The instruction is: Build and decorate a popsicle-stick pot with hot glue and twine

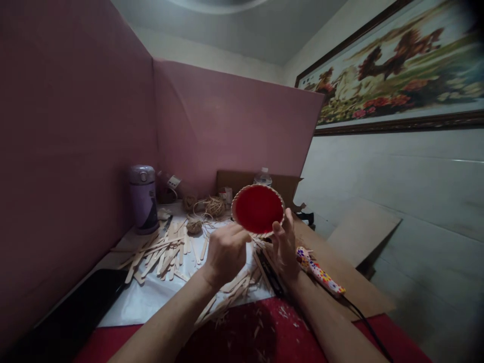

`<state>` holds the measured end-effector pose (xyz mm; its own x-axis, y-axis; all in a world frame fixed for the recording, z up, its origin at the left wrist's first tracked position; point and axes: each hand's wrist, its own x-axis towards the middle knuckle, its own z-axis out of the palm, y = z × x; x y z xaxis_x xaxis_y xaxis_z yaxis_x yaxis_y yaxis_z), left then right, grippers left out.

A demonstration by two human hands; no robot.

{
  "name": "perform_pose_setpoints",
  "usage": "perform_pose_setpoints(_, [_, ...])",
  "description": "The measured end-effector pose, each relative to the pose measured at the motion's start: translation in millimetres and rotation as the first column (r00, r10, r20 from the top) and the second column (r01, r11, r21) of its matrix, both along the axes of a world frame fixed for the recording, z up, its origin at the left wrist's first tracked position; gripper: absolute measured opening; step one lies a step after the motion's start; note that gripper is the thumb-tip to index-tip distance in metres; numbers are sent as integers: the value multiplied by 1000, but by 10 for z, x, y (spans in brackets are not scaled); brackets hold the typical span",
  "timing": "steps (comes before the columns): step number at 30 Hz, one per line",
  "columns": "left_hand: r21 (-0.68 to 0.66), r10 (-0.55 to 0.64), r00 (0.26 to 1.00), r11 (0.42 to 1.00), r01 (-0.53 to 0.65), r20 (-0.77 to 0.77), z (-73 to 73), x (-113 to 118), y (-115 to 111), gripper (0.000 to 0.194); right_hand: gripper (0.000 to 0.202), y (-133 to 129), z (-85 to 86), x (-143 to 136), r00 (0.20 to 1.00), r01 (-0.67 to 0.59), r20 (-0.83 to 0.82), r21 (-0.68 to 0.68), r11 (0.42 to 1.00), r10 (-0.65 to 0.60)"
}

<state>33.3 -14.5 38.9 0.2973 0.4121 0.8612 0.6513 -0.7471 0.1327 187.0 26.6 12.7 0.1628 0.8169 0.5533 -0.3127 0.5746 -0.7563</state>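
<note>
A small round basket with a red inside and a pale braided rim is tilted so that its open side faces me. My right hand grips its lower right edge, with the thumb on the rim and the fingers behind. My left hand is closed by the lower left rim, knuckles up. Whatever it may pinch is hidden. Below the hands lie loose wooden craft sticks and a dark long tool. A flower-patterned glue gun rests right of my right hand.
More craft sticks are heaped on the left, by a purple flask. Balls of twine and a clear bottle stand behind. A black flat object lies front left. The glue gun's cable runs front right over cardboard.
</note>
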Motion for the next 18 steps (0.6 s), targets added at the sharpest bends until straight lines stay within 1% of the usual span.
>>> perform_pose_setpoints(1, [22, 3, 997, 1000, -5, 81, -7, -25, 14, 28, 69, -11, 34, -7, 998, -16, -52, 4, 1000, 17])
perform_pose_setpoints(3, [13, 24, 974, 1000, -28, 225, -22, -68, 53, 25, 60, -30, 85, -17, 982, -84, -168, -9, 996, 81])
perform_pose_setpoints(5, [-32, 69, 944, 998, -62, 323, -33, -95, 101, 19, 58, -38, 104, -14, 957, -179, -243, -51, 983, 162])
perform_pose_setpoints(7, [-65, 119, 916, 993, -102, 383, -41, -110, 146, 15, 58, -31, 89, -1, 931, -260, -286, -92, 961, 224])
perform_pose_setpoints(10, [-74, 154, 879, 988, -135, 452, -43, -120, 183, 13, 55, -14, 36, 14, 903, -355, -302, -124, 927, 305])
perform_pose_setpoints(13, [-104, 163, 845, 986, -128, 509, -24, -126, 184, 14, 54, -22, 8, -1, 893, -400, -283, -150, 904, 349])
perform_pose_setpoints(15, [-157, 190, 807, 980, -121, 560, -9, -142, 198, 16, 55, -43, 16, -19, 892, -411, -278, -163, 897, 358])
perform_pose_setpoints(18, [-273, 243, 717, 959, -77, 653, -19, -213, 298, 23, 53, -74, 46, -32, 872, -455, -287, -174, 873, 396])
